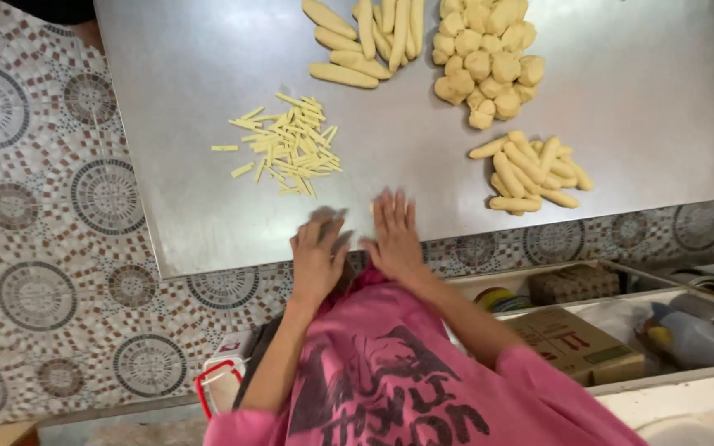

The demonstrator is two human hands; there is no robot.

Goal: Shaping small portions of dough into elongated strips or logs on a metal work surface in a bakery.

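Note:
Both my hands lie flat, palms down, at the near edge of a steel table [192,74]. My left hand [317,252] and my right hand [393,235] are side by side, fingers spread and blurred. Whether a piece of dough lies under them is hidden. Beyond my left hand lies a pile of thin pale yellow strips [288,144]. To the right of my right hand sits a heap of short dough rolls [530,173]. Farther back are a mound of dough balls [485,62] and several longer dough rolls [365,41].
A patterned tile floor [51,248] surrounds the table. At lower right, shelves hold a cardboard box [576,343], tape rolls [497,299] and a plastic bottle [692,339]. A red-rimmed container [221,380] stands by my left arm. I wear a pink shirt.

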